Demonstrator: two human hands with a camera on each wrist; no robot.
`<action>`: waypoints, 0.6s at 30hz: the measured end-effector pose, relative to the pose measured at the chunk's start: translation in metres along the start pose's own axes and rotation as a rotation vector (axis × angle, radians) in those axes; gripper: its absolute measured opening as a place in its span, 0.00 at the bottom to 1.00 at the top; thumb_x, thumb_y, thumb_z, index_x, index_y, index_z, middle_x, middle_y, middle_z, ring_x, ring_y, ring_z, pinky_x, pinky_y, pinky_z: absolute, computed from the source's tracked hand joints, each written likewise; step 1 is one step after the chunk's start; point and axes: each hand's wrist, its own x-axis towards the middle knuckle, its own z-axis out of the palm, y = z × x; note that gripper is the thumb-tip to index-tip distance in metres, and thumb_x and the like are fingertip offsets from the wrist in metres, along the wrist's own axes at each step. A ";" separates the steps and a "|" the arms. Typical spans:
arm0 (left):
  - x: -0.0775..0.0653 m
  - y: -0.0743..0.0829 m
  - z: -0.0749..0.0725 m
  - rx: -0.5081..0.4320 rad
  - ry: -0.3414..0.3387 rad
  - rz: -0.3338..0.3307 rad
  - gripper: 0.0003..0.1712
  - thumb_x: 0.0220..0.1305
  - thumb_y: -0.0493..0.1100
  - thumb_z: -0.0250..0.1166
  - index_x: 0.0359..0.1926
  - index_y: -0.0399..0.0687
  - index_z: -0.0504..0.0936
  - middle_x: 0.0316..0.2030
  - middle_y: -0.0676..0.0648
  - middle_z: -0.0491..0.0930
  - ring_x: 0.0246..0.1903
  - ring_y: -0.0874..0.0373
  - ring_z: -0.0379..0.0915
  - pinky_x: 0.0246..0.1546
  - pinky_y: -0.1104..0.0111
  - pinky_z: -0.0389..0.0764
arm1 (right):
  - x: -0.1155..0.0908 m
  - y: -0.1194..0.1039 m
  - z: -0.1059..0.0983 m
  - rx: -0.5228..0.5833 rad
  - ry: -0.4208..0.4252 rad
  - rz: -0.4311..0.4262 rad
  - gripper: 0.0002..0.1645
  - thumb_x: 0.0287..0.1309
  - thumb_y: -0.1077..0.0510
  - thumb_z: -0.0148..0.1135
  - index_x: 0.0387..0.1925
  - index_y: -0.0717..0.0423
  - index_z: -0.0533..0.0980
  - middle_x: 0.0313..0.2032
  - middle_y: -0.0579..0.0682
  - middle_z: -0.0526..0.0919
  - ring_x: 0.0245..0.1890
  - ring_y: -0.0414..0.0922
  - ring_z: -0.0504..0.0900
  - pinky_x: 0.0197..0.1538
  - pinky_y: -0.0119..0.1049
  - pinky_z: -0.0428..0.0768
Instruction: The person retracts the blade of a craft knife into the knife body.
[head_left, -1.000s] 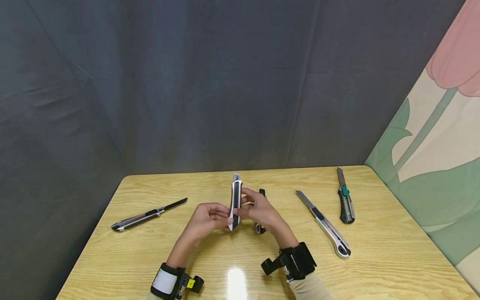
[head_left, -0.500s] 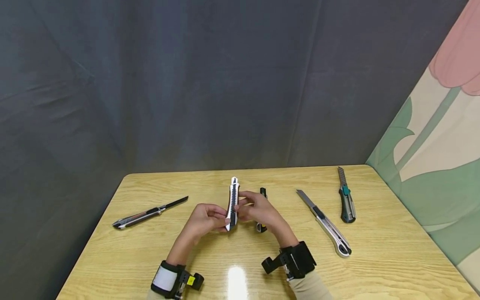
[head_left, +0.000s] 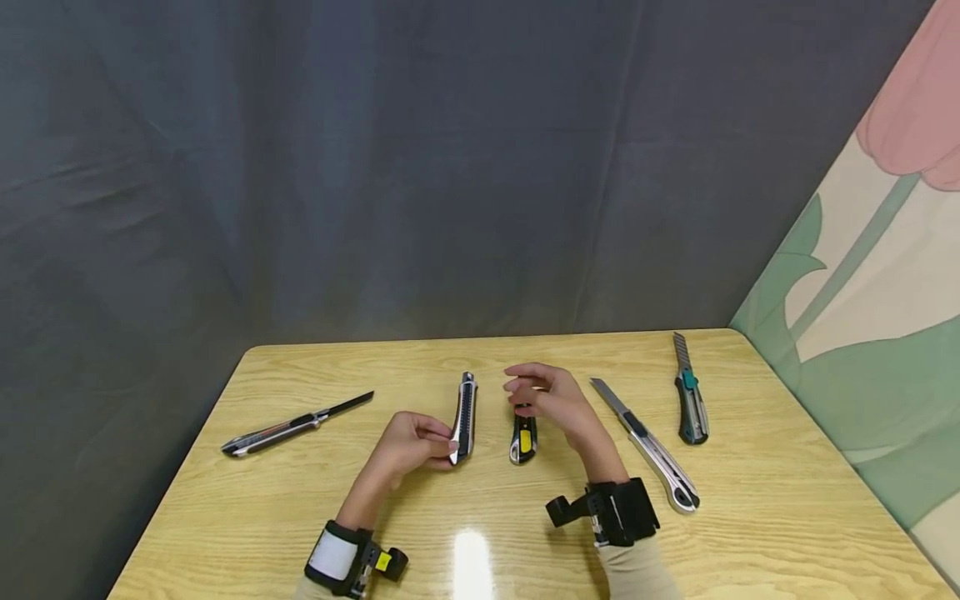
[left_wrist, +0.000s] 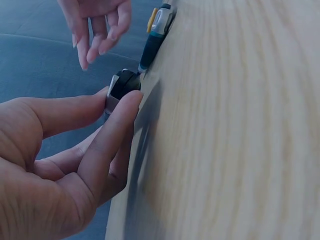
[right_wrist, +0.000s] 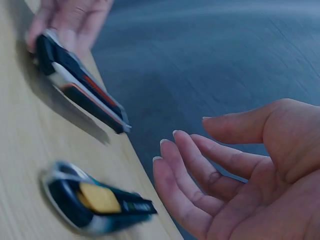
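Observation:
My left hand (head_left: 407,446) pinches the near end of a snap-off utility knife (head_left: 466,417), black with silver edges, between thumb and fingers. Its shadow on the table shows it raised off the wood; the right wrist view shows a red-orange stripe along that knife (right_wrist: 90,90). My right hand (head_left: 553,400) holds nothing, its fingers loosely bent and spread in the right wrist view. It hovers over a short black utility knife (head_left: 524,440) with a yellow slider, hiding that knife's far end in the head view.
A silver-and-black knife with a dark blade (head_left: 288,429) lies at left. On the right lie a long silver utility knife (head_left: 652,454) and a green-black one (head_left: 692,396), blades out. Dark cloth (head_left: 450,167) hangs behind the wooden table (head_left: 300,517).
My right hand has let go of the held utility knife and moved right, above the yellow-and-black one. The knife in my left hand has lowered its far end.

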 end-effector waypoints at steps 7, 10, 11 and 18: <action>0.001 -0.003 0.002 -0.015 0.017 -0.020 0.17 0.51 0.27 0.67 0.42 0.23 0.77 0.35 0.31 0.82 0.29 0.47 0.81 0.31 0.62 0.88 | -0.003 -0.001 -0.016 0.007 0.026 0.005 0.20 0.60 0.62 0.57 0.55 0.53 0.74 0.52 0.67 0.77 0.48 0.58 0.78 0.53 0.58 0.80; 0.002 -0.004 0.002 -0.012 0.036 -0.016 0.16 0.50 0.28 0.68 0.41 0.23 0.78 0.34 0.31 0.82 0.29 0.47 0.81 0.31 0.61 0.88 | -0.003 -0.001 -0.017 0.003 0.028 0.003 0.20 0.61 0.63 0.57 0.55 0.53 0.74 0.51 0.67 0.78 0.47 0.58 0.78 0.52 0.58 0.80; 0.002 -0.004 0.002 -0.008 0.045 -0.014 0.15 0.50 0.28 0.68 0.41 0.24 0.78 0.34 0.31 0.82 0.29 0.47 0.81 0.31 0.61 0.88 | -0.003 -0.001 -0.017 0.001 0.025 0.003 0.20 0.61 0.62 0.56 0.55 0.54 0.74 0.51 0.66 0.78 0.47 0.58 0.78 0.52 0.58 0.80; 0.000 -0.003 0.003 0.047 0.087 -0.002 0.17 0.49 0.30 0.70 0.41 0.26 0.79 0.33 0.33 0.83 0.29 0.46 0.81 0.31 0.60 0.88 | -0.001 0.001 -0.016 -0.012 0.032 0.016 0.21 0.60 0.62 0.57 0.55 0.52 0.74 0.51 0.65 0.79 0.46 0.57 0.79 0.52 0.57 0.81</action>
